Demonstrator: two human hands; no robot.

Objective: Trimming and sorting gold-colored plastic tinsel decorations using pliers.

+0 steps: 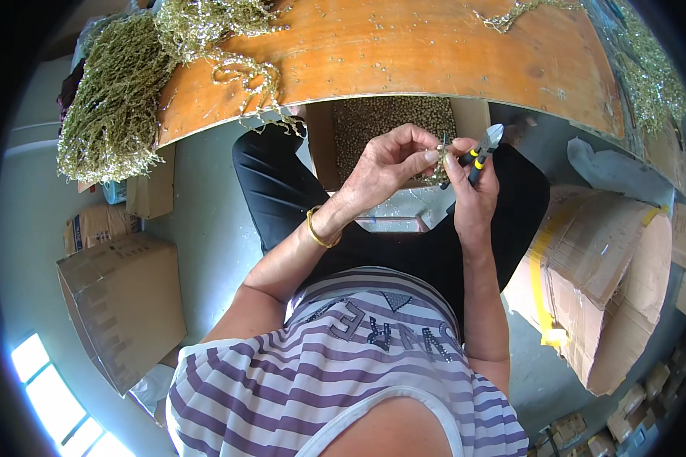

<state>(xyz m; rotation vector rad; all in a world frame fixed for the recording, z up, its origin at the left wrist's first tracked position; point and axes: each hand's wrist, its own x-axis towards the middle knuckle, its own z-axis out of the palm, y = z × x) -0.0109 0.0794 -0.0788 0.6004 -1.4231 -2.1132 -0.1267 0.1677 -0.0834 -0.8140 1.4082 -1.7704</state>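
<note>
left hand (pixel 385 164) fingers pinch small green sprig (pixel 443 156), upright between both hands | right hand (pixel 472 190) touching it, clenched on yellow-handled cutters (pixel 484 146), blades up-right

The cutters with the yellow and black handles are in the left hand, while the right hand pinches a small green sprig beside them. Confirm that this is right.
Not quite: the hands are swapped. The head view shows the cutters in the right hand, and the left hand pinches the small green sprig beside them. The yellow and black handles are as you say.
</note>
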